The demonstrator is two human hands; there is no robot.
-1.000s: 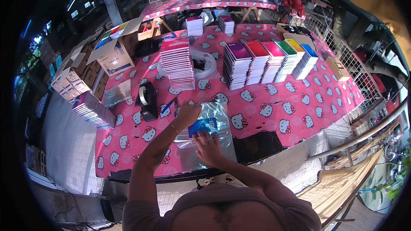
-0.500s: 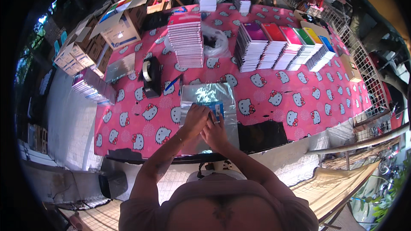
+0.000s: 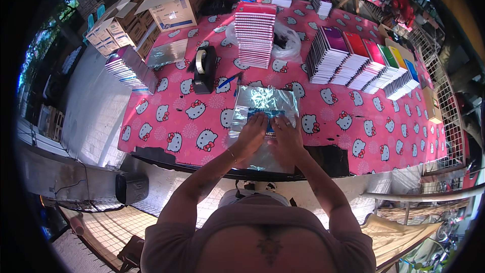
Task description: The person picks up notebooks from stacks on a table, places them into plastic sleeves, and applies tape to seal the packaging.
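Observation:
A small blue spiral notebook (image 3: 272,125) lies on shiny clear plastic sleeves (image 3: 263,97) near the table's front edge. My left hand (image 3: 252,134) rests on the notebook's left part, fingers stretched out and lying flat. My right hand (image 3: 287,137) lies over its right part, fingers spread and slightly blurred. Between the hands, part of the blue cover and a spiral edge show. My palms and fingers hide the rest. Neither hand grips anything that I can see.
Beyond the sleeves are a black tape dispenser (image 3: 204,73), a blue pen (image 3: 227,81) and a tall notebook stack (image 3: 254,38). Coloured notebook stacks (image 3: 328,58) stand at the right. More notebooks (image 3: 130,71) and cardboard boxes (image 3: 174,14) are at the left.
My hands were close together over the notebook and have moved apart, now one on each side. More of the blue cover shows. The whole view has shifted slightly.

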